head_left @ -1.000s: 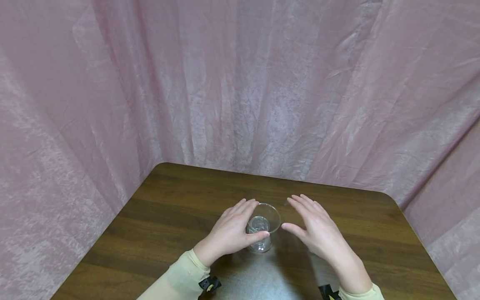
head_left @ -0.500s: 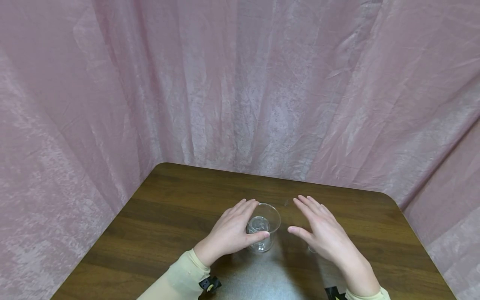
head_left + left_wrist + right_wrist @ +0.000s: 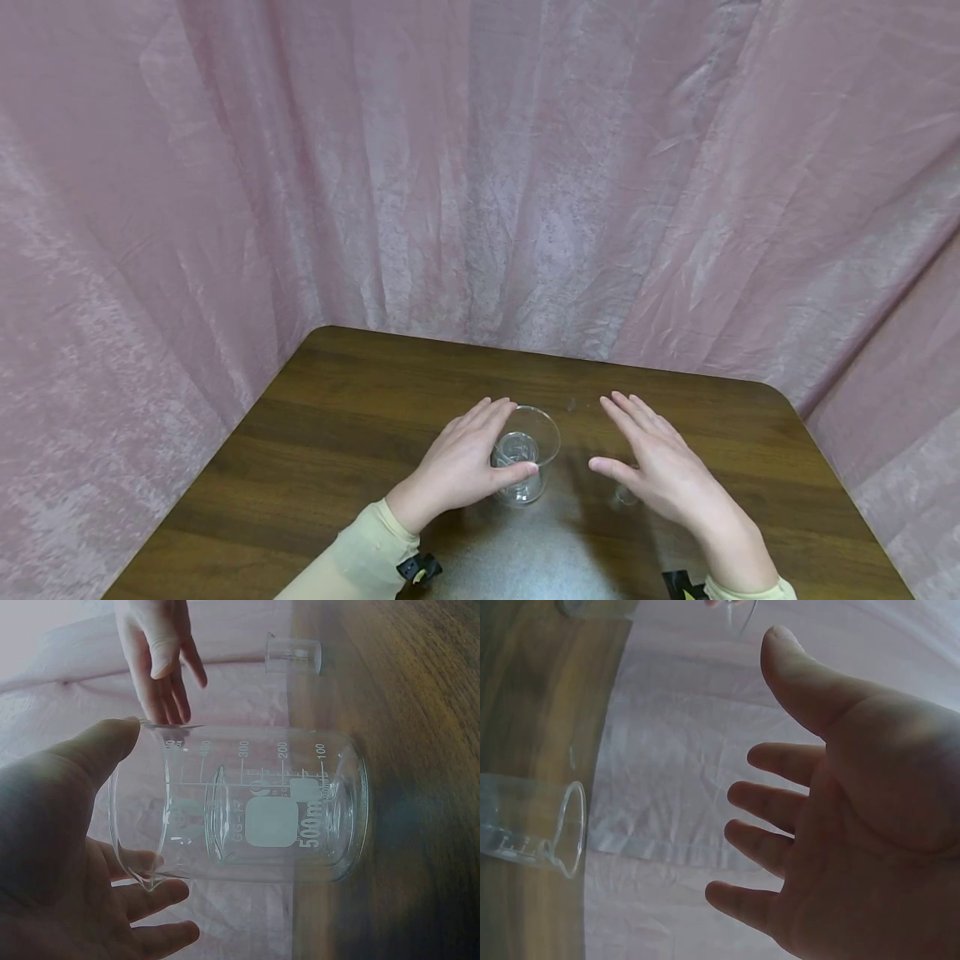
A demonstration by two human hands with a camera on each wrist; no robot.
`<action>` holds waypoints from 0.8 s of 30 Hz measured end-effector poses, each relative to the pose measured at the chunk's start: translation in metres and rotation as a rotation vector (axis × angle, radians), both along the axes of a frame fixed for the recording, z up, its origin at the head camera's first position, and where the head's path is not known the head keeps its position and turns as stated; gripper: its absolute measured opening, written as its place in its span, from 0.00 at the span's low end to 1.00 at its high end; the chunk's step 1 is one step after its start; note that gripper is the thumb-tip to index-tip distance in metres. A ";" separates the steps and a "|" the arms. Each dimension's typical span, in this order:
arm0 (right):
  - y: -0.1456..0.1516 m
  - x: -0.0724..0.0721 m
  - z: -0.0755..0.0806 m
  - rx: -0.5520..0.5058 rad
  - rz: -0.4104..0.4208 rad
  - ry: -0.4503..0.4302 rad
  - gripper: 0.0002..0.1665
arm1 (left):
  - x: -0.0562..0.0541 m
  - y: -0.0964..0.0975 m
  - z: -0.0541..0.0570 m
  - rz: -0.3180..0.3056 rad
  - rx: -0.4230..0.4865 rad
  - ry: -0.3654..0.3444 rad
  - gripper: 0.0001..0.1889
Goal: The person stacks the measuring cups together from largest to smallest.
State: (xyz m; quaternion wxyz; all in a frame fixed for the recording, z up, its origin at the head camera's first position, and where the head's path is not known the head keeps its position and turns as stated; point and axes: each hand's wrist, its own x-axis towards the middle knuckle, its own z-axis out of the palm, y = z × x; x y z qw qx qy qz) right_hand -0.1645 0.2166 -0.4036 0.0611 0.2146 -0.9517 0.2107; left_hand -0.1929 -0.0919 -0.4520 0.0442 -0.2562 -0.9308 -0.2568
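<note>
My left hand (image 3: 457, 462) holds a large clear glass beaker (image 3: 184, 761) near its rim, thumb on one side and fingers on the other. The beaker stands upright on the table and carries white 500 ml markings. Inside it sits a smaller glass beaker (image 3: 217, 825). To the right, my right hand (image 3: 671, 475) is raised above the table, palm facing left, fingers extended and holding nothing. Another small beaker (image 3: 525, 825) stands below and beside the right hand; in the head view that hand hides most of it.
The brown wooden table (image 3: 360, 375) has rounded far corners. Pink curtains (image 3: 480, 167) hang behind it and along the sides. A tiny clear thing or mark (image 3: 572, 406) shows on the tabletop behind the large beaker; its kind is unclear.
My right hand has moved to the right, away from the large beaker, and the small beaker beneath it has come partly into view. The left hand and large beaker have stayed put.
</note>
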 end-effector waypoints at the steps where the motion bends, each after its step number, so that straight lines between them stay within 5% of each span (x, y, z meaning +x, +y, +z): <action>1: 0.001 0.000 0.000 0.002 -0.001 -0.004 0.52 | 0.000 0.000 0.000 0.000 0.000 0.001 0.50; 24: 0.019 0.003 0.005 0.023 -0.043 -0.100 0.54 | 0.000 0.001 0.001 0.001 0.001 -0.003 0.50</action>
